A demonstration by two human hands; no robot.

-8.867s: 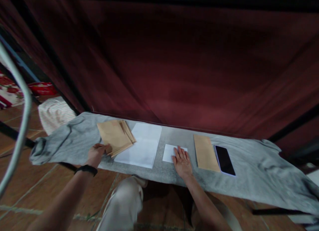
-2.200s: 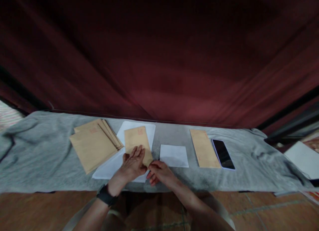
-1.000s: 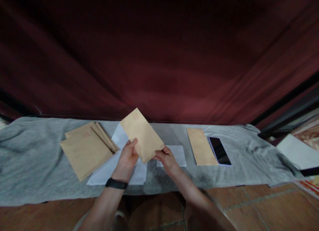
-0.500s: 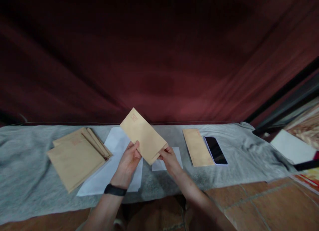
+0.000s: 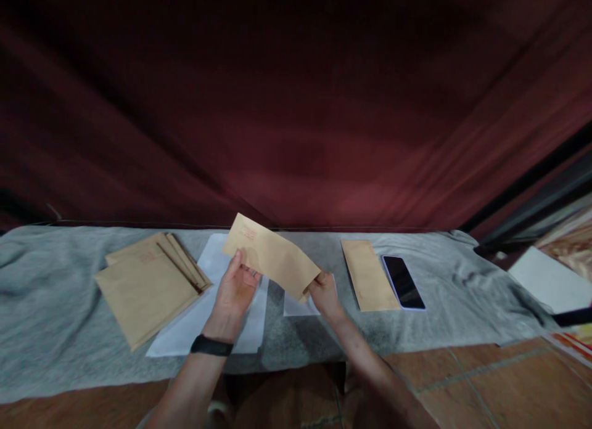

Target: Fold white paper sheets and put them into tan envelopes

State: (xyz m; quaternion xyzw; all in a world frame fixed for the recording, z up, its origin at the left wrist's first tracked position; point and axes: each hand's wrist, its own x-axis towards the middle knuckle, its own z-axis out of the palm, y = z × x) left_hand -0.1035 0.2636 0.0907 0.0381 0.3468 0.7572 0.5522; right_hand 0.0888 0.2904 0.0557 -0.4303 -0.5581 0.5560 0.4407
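A long brown paper envelope [image 5: 275, 253] with faint red print at its upper left end is held up above the cloth. My left hand [image 5: 237, 286], with a black band on the wrist, grips its lower edge near that printed end, thumb on the face. At the other end my right hand [image 5: 324, 293] is closed on the right corner, its fingertips partly hidden. Under the envelope lie white paper sheets [image 5: 250, 330] and a smaller white paper [image 5: 296, 306]. A second long brown envelope [image 5: 369, 275] rests flat to the right.
Several larger brown envelopes [image 5: 148, 287] are stacked at the left. A phone [image 5: 404, 283] in a pale purple case lies on the right. Grey cloth [image 5: 453, 293] covers the surface, with a dark red curtain [image 5: 296, 139] behind and a tiled floor [image 5: 462, 379] in front.
The envelope has turned to a flatter slant, its printed end lower. My left hand has slid toward the printed end, and my right hand has moved slightly right with its corner.
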